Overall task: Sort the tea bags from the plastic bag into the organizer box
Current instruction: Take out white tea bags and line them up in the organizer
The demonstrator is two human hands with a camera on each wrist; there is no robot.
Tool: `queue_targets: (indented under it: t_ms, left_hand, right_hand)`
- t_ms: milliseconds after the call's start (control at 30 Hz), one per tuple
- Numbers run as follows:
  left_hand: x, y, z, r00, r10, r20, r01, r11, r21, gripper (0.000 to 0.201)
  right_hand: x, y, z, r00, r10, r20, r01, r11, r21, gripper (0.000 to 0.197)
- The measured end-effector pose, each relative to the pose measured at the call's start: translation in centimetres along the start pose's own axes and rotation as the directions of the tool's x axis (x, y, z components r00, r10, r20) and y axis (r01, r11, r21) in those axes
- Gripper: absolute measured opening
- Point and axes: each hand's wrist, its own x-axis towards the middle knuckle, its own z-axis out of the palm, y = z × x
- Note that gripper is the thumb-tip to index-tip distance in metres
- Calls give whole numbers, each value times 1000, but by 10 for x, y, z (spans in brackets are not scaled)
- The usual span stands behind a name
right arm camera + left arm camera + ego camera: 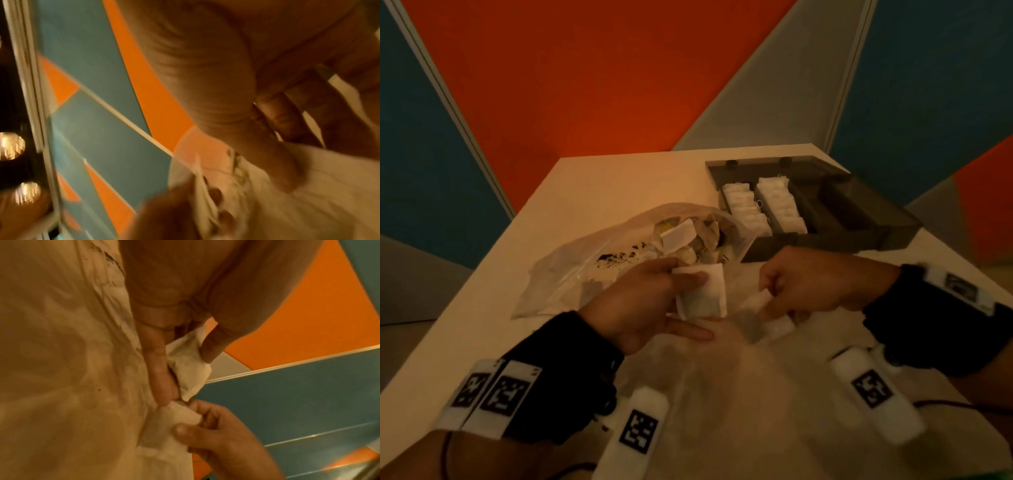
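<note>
Nearest, the left hand point(650, 301) pinches a flat white paper tea bag point(705, 294) between thumb and fingers point(156, 363). The right hand point(815, 284) has its fingers curled round a second, crumpled white tea bag point(760, 299), plainer in the left wrist view. Behind lies the clear plastic bag point(592, 270) on the pale bench point(602, 181). Farthest, the open grey organizer box point(859, 205) holds two rows of bags.

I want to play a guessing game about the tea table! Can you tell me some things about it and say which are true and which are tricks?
1. The dark grey plastic organizer box is open. True.
2. All its compartments are full. False: only two hold white tea bags.
3. The left hand holds a white paper tea bag. True.
4. The clear plastic bag is empty. False: packets remain inside.
5. The right hand is flat on the table. False: it pinches something white.
</note>
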Motion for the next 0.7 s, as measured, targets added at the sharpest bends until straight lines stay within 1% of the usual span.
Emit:
queue_targets:
  t_ms: [67,133,200,233,300,400,467,533,567,633,700]
  left_hand:
    - [-1,-3,2,999,34,-41,-35,999,-26,27]
    - [-2,-6,7,995,66,-75,-70,996,-46,24]
    - [-3,-8,15,993,90,-70,-95,993,-64,21]
    - [-4,-9,20,993,106,-57,-109,992,-68,20]
    - [-8,-10,28,987,157,-38,-159,984,-78,20]
    - [-14,-9,35,969,246,-39,-249,957,-151,26]
    - [-18,-8,36,954,295,-52,-299,932,-205,29]
    - [-22,-8,37,941,334,-57,-338,912,-230,31]
    - [-24,-9,37,932,360,-48,-362,907,-213,32]
    - [-27,-12,38,906,423,-32,-423,898,-124,24]
    - [-26,-16,38,876,481,-29,-481,876,-33,19]
  right_hand:
    - [-18,-3,-15,999,-42,-10,43,983,179,19]
    - [-36,-10,-27,994,-107,14,96,931,351,20]
    - [-45,-17,-28,986,-166,26,135,871,473,27]
    - [-45,-20,-26,985,-175,8,146,849,507,31]
    - [-42,-25,-19,986,-155,-62,164,839,518,29]
    - [-39,-28,-11,980,-91,-176,170,840,515,11]
    - [-39,-28,-8,973,-47,-224,164,827,538,5]
    - [-39,-29,-6,967,-10,-253,154,817,556,4]
    - [-38,-29,-5,964,2,-266,152,815,559,4]
    - [-38,-30,-4,959,13,-284,153,818,555,7]
    - [-37,-31,-2,963,14,-268,143,819,556,12]
